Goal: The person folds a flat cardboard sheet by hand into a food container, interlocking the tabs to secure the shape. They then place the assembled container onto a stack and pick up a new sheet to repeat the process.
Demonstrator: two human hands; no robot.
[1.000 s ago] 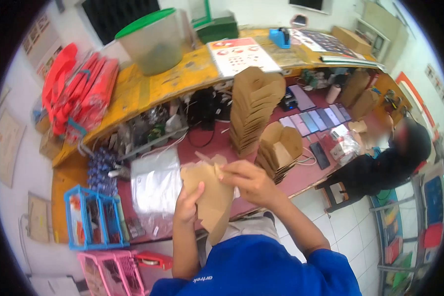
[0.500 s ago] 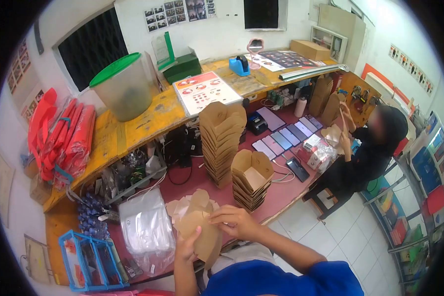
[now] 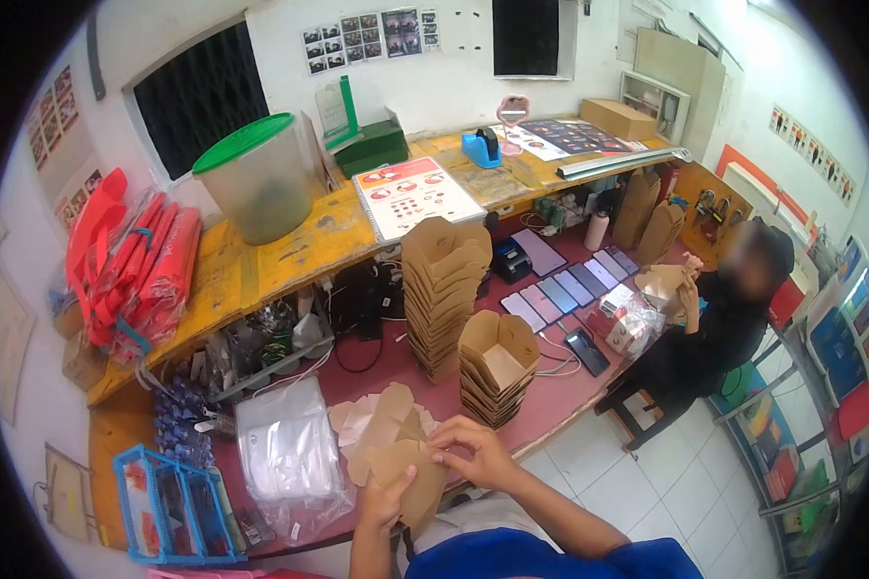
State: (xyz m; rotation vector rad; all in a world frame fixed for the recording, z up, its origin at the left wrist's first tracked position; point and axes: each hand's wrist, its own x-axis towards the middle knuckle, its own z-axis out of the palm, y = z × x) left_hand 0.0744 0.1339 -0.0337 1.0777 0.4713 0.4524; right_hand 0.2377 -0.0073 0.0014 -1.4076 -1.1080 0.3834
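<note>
A brown paper food box (image 3: pixel 426 500), partly folded, is held in front of my body. My left hand (image 3: pixel 385 498) grips its near left side, with the thumb along the face. At its right edge my right hand (image 3: pixel 475 454) pinches a flap between thumb and fingertips. Just behind lie unfolded box sheets (image 3: pixel 361 434) on the red tabletop, overlapped by the held box in this view. Beyond my right hand stands a short stack of folded boxes (image 3: pixel 498 365), and behind it a taller stack (image 3: pixel 440 314).
Clear plastic bags (image 3: pixel 285 434) and a blue basket (image 3: pixel 176 507) lie to the left. Several phones (image 3: pixel 555 294) cover the table's right part. A co-worker (image 3: pixel 734 304) at the right holds another box (image 3: pixel 661 285). A yellow shelf (image 3: pixel 328 222) runs along the back.
My hands and the box have shifted slightly right and down in view, with the right fingers still at the flap. The co-worker's hands have lowered with their box. The view has shifted slightly.
</note>
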